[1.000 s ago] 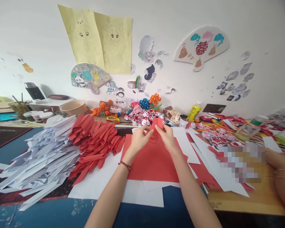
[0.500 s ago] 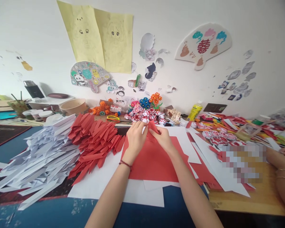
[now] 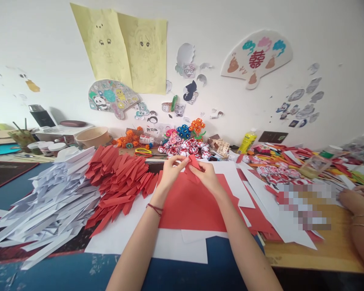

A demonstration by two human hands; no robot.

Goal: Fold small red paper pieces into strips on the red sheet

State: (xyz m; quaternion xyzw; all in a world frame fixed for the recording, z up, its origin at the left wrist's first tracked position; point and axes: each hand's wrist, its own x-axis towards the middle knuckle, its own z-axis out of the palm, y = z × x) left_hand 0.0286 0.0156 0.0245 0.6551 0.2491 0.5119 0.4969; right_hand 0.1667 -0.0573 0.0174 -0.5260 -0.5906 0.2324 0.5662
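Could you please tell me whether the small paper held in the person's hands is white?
No, the small paper between the left hand and right hand is red, like the large sheet beneath.

A yellow bottle (image 3: 246,141) stands below a white fan (image 3: 268,69), well apart from a tan bowl (image 3: 94,139).

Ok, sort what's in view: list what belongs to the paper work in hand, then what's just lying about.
Part of the work:
- small red paper piece, between left hand and right hand
- large red paper sheet beneath
- probably the folded red paper pieces and folded white paper pieces

Apparently just lying about:
- black thermos
- beige bowl
- yellow bottle
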